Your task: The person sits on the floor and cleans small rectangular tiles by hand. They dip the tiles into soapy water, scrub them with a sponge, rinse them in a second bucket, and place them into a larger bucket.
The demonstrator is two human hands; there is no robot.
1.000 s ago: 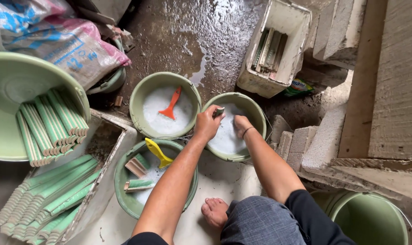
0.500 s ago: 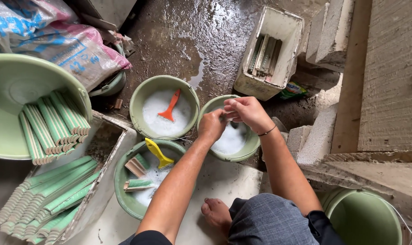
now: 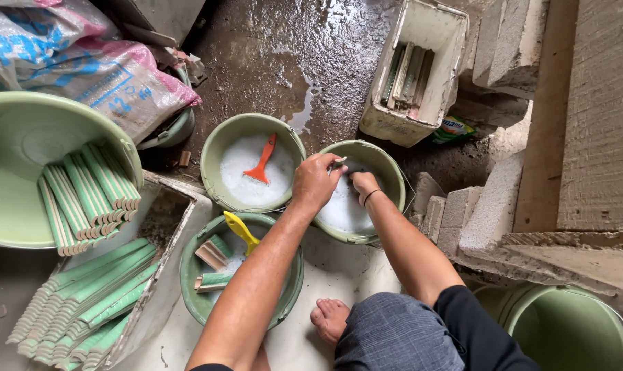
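Both hands working over the round pale-green plastic bucket of white soapy water [image 3: 394, 180], at 12 o'clock from my knees. Left hand [image 3: 316, 182] is hovering over the bucket's 9 o'clock rim, fingers clenched around a small grey strip-like piece [image 3: 339, 163] poking out at the fingertips. It's mostly hidden, so I can't tell exactly what it is. Right hand [image 3: 364, 184] is dipping inside the bucket just beside the left. Fingers are curled downward toward the water, and I can't tell whether they're gripping anything.

Around it:
- 2nd green bucket with foam and an orange plastic scraper [image 3: 263, 159], at 10 o'clock, touching the working bucket.
- 3rd green bucket holding a yellow-handled brush [image 3: 239, 230] plus a few ribbed green-and-tan tile strips [image 3: 214, 282], at 8 o'clock, under my left forearm.
- Large green basin with a stack of green ribbed tile strips [image 3: 85, 196], far 9 o'clock.
- White rectangular foam box [image 3: 416, 124] with more strips, at 1 o'clock.

My call on doing this well: I'm keeping the piece pinched at 1 end, low over the water, so drips are landing in the bucket and the free hand is rubbing along the ribs, not across.
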